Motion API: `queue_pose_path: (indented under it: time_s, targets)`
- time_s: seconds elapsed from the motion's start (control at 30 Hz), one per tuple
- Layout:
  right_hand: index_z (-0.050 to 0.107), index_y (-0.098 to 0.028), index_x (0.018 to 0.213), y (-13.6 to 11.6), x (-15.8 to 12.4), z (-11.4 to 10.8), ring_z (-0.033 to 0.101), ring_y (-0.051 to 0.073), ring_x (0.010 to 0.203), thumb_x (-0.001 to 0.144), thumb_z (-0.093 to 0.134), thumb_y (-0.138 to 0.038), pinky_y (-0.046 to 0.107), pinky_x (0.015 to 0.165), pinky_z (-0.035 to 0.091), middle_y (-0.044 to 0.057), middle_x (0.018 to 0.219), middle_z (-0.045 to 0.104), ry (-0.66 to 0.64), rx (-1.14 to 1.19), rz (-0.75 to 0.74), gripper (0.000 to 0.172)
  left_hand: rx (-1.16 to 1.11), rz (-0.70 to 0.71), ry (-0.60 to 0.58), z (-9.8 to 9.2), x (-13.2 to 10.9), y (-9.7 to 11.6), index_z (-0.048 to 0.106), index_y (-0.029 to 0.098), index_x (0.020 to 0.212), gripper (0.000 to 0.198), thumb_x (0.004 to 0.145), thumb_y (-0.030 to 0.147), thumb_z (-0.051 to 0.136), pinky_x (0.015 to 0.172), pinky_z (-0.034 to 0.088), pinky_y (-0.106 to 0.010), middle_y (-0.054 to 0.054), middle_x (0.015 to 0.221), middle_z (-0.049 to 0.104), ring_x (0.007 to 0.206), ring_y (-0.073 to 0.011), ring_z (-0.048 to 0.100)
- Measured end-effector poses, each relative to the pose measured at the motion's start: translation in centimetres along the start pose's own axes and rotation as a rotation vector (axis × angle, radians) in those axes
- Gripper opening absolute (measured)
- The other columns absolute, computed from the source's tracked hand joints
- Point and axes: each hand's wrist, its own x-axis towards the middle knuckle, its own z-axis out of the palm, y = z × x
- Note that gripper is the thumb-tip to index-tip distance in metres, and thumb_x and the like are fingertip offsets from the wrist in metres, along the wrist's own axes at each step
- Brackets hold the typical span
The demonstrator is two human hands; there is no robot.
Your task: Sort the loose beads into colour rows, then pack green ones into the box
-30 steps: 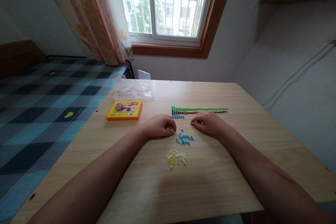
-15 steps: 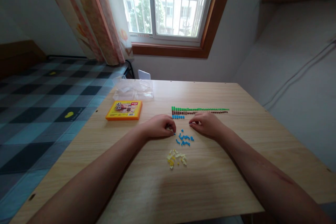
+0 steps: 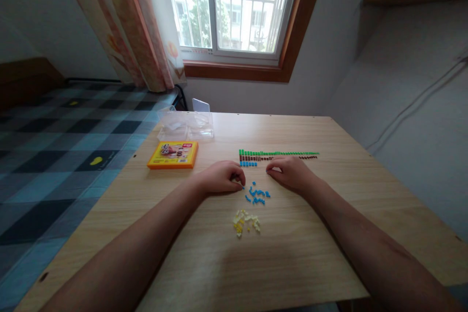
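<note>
My left hand (image 3: 227, 177) rests on the table with its fingers pinched, and a tiny blue building brick (image 3: 243, 187) shows at the tips. Across from it, my right hand (image 3: 284, 170) also has thumb and forefinger pressed together. What sits between those fingertips is too small to make out. Between and just below the hands lies a loose pile of blue bricks (image 3: 259, 193). Beyond them run a short row of blue bricks (image 3: 248, 164), a brown row (image 3: 252, 158) partly hidden by my right hand, and a long green row (image 3: 278, 153).
Nearer me lies a pile of pale and bright yellow bricks (image 3: 246, 223). An orange-yellow box (image 3: 173, 155) is at the left, with clear plastic trays (image 3: 185, 126) behind it. The wooden table (image 3: 292, 263) stands beside a checkered bed (image 3: 54, 156), below a window.
My right hand has shifted very slightly to the right, its fingers still pinched. The left hand holds nearly the same place, and the rows and piles look the same.
</note>
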Motion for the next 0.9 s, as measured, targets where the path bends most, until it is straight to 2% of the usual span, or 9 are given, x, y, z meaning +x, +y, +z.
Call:
queue_pose_path:
  time_s: [0.17,0.37,0.63,0.9]
  targets:
    - [0.079,-0.021,0.091,0.3,0.3,0.7,0.070,0.019,0.089,0.093,0.062,-0.020,0.029,0.082,0.050,0.006,0.095,0.077,0.001,0.002,-0.015,0.017,0.000,-0.003,-0.001,0.0,0.0,0.0,0.076,0.020,0.089,0.017,0.074,0.019,0.068,0.069,0.042,-0.023,0.000,0.084,0.065,0.077,-0.0141,0.058]
    - [0.079,-0.024,0.100,0.0,1.1,2.4,0.070,0.019,0.092,0.097,0.059,-0.025,0.030,0.084,0.051,0.006,0.107,0.076,0.074,-0.003,0.009,0.021,0.002,-0.002,0.006,0.0,0.0,0.0,0.076,0.020,0.089,0.015,0.075,0.020,0.068,0.068,0.041,-0.024,0.000,0.083,0.064,0.077,-0.0143,0.057]
    - [0.078,-0.022,0.100,0.2,1.1,2.8,0.069,0.019,0.091,0.095,0.061,-0.022,0.029,0.085,0.051,0.007,0.102,0.074,0.125,0.047,0.071,0.018,0.008,-0.001,0.004,0.0,0.0,0.1,0.076,0.020,0.089,0.016,0.075,0.021,0.069,0.069,0.041,-0.024,0.000,0.083,0.065,0.077,-0.0145,0.057]
    - [0.079,-0.022,0.096,-0.4,1.3,2.8,0.069,0.018,0.087,0.095,0.062,-0.025,0.028,0.081,0.050,0.006,0.098,0.075,0.115,0.043,0.110,0.017,0.004,-0.001,0.012,0.0,0.0,0.3,0.076,0.019,0.088,0.016,0.074,0.019,0.068,0.069,0.041,-0.024,0.000,0.082,0.064,0.076,-0.0140,0.057]
